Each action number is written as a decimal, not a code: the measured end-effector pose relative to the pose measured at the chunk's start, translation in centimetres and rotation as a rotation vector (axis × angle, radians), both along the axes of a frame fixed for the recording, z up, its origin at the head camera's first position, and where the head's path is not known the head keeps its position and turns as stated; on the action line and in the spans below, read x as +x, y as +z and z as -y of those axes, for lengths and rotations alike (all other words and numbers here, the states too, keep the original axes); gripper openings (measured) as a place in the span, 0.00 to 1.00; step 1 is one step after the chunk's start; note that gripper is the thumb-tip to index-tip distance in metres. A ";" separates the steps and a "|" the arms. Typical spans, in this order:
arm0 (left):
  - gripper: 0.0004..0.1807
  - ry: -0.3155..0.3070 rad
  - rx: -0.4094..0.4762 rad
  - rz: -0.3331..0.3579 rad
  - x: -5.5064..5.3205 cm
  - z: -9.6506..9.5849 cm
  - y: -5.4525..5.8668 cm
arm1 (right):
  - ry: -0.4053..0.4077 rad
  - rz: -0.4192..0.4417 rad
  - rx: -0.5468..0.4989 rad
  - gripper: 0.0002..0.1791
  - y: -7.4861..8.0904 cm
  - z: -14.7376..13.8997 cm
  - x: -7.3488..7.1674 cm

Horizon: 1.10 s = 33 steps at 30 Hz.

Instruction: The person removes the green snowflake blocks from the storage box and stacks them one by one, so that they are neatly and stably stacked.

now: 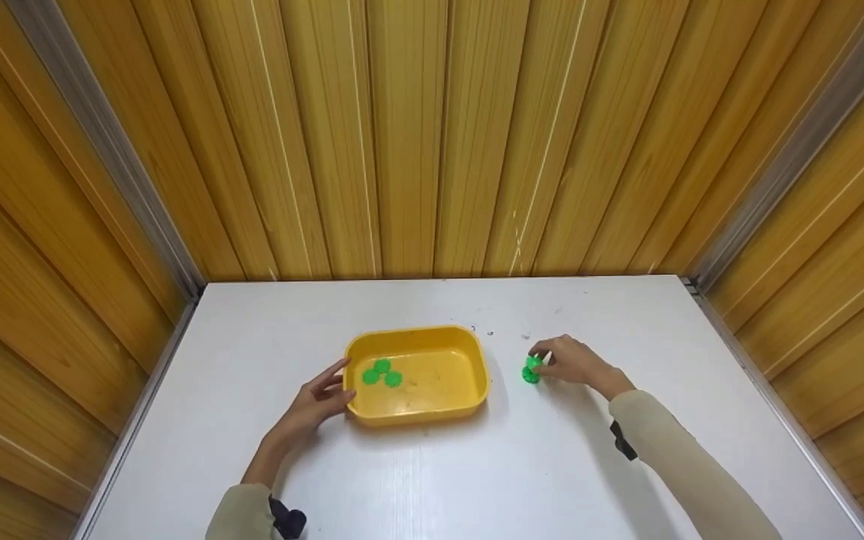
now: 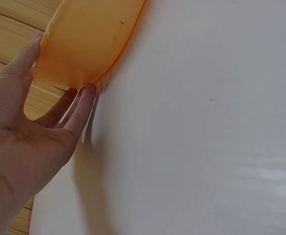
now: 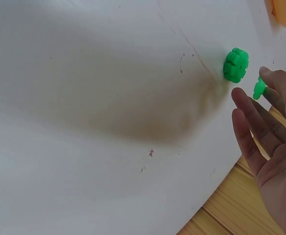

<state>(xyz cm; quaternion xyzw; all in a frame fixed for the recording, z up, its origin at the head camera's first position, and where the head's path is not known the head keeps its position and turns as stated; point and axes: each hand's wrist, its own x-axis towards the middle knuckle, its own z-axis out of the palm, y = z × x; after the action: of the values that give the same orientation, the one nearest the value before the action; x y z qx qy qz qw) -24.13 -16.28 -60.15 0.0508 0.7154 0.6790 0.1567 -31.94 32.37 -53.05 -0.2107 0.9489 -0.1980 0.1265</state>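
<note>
My left hand [image 1: 313, 405] holds the left end of a yellow plastic basin [image 1: 423, 415], with the thumb at the rim and the other fingers against the outer wall. In the left wrist view, fingertips meet the basin's side [image 2: 79, 54] low down, near the table. Three green scalloped discs [image 1: 393, 379] lie in the basin's left part. To the right of the basin, my right hand [image 1: 571, 360] pinches a green scalloped disc [image 3: 259, 88] between thumb and finger. Close beside it on the table is a short stack of the same green discs [image 3: 236, 65].
The white table [image 1: 477, 480] carries a few small dark marks behind and to the right of the basin. Wood-patterned panels [image 1: 402, 150] enclose it at the back and both sides, with grey metal strips at the corners.
</note>
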 end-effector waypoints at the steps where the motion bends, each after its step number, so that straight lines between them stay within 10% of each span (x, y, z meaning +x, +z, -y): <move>1: 0.39 0.000 -0.004 0.000 0.0 0.0 0.0 | -0.004 0.002 -0.005 0.16 0.0 0.0 0.0; 33: 0.40 -0.009 0.003 -0.028 -0.2 0.2 -0.3 | -0.051 -0.024 0.058 0.16 -1.8 0.4 0.8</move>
<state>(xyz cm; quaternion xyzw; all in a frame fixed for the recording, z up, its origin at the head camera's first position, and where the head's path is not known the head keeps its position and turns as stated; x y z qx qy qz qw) -24.29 -16.45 -60.43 0.0639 0.7164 0.6785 0.1496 -31.12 31.95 -54.81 -0.1852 0.9607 -0.1709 0.1164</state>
